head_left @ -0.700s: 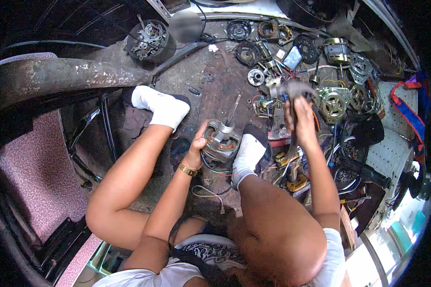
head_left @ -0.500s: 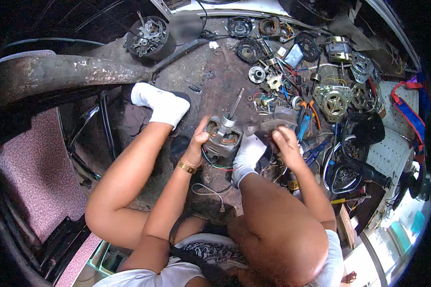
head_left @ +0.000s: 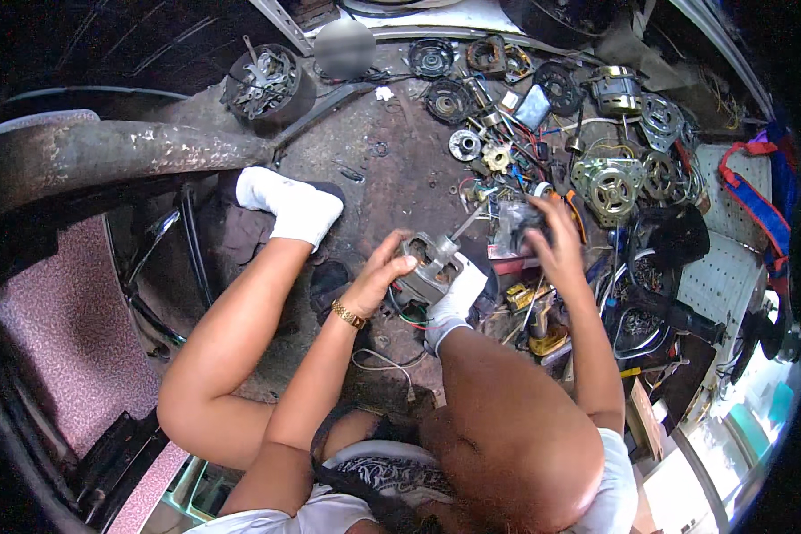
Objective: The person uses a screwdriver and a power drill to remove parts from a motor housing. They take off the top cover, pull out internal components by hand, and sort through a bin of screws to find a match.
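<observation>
A small electric motor [head_left: 425,278] with a grey metal housing is in my left hand [head_left: 384,270]. My thumb lies over its near edge and the fingers wrap round its side. The motor's long thin shaft [head_left: 468,220] points up and to the right; copper windings show through its openings, and thin coloured wires [head_left: 411,318] hang below. My right hand [head_left: 556,242] is over the parts on the right, fingers spread, with nothing plainly held in them. By its fingertips lies a greyish, shiny bag-like thing [head_left: 510,228], and under that a red flat thing [head_left: 511,265].
Bolts, gears and tools are heaped at the right, with a brass-coloured motor cover [head_left: 611,190] and another motor [head_left: 616,90] beyond. A yellow power drill [head_left: 548,341] lies near my right forearm. At the far left stands a bucket of wrenches [head_left: 269,84]. A pale cable [head_left: 392,363] lies between my legs.
The flat grey-brown thing in my right hand is no longer there; the hand has moved slightly right and its fingers have spread. The motor has tilted, its shaft now leaning right.
</observation>
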A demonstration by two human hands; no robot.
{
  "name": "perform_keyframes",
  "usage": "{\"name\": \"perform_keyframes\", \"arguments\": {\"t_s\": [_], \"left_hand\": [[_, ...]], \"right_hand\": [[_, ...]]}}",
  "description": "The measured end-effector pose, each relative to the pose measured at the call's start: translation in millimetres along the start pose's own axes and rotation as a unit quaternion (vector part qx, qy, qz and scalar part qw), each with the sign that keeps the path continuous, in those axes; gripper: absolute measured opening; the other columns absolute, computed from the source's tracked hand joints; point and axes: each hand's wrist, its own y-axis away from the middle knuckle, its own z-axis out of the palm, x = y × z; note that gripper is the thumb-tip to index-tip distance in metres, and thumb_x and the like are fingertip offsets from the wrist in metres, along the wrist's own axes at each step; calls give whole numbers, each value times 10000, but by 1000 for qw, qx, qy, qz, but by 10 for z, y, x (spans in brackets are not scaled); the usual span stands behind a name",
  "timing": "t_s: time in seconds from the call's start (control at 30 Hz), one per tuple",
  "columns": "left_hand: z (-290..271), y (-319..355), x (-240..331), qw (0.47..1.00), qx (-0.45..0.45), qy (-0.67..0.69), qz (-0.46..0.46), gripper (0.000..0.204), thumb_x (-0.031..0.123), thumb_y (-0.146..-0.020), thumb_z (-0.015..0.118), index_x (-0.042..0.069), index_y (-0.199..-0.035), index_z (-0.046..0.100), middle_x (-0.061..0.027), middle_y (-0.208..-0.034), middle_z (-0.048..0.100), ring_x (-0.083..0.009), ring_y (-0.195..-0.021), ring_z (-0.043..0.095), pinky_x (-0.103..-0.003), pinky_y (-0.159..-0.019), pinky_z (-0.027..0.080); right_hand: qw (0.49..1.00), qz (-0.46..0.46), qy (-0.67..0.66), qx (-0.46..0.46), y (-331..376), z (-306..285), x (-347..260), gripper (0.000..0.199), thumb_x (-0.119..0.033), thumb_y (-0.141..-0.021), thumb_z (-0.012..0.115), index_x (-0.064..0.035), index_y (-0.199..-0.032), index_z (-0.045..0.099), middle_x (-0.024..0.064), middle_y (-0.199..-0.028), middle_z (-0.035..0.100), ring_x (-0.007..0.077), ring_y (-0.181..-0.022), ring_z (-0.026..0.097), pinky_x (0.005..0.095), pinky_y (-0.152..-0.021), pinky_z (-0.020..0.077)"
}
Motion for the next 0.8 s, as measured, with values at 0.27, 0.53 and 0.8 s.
{"name": "perform_keyframes", "arguments": {"t_s": [0.27,0.53,0.8], "left_hand": [[-20,43,-96,999,-26,-23,-11,833,479,-737,597,-13,-1364,355,-123,-1315,440,-204,-1241,389,-324,-1054,268],[-38,33,10,992,-34,-102,62,815,518,-699,618,-8,-1288,416,-110,-1251,472,-207,-1189,432,-325,-1040,291],[-191,37,67,988,-81,-109,74,859,578,-672,614,-21,-1259,431,-115,-1238,474,-216,-1204,426,-334,-1048,284]], "right_hand": [[960,-191,-13,-202,-519,-97,-351,179,-233,-849,591,-60,-879,563,119,-798,561,320,-783,583,405,-679,464],[953,-174,34,-247,-512,-98,-370,273,-289,-864,578,-50,-746,517,139,-654,536,342,-659,564,432,-586,432],[941,-253,-15,-223,-477,-100,-513,232,-199,-808,634,-33,-696,516,110,-651,532,306,-634,547,402,-573,428]]}}
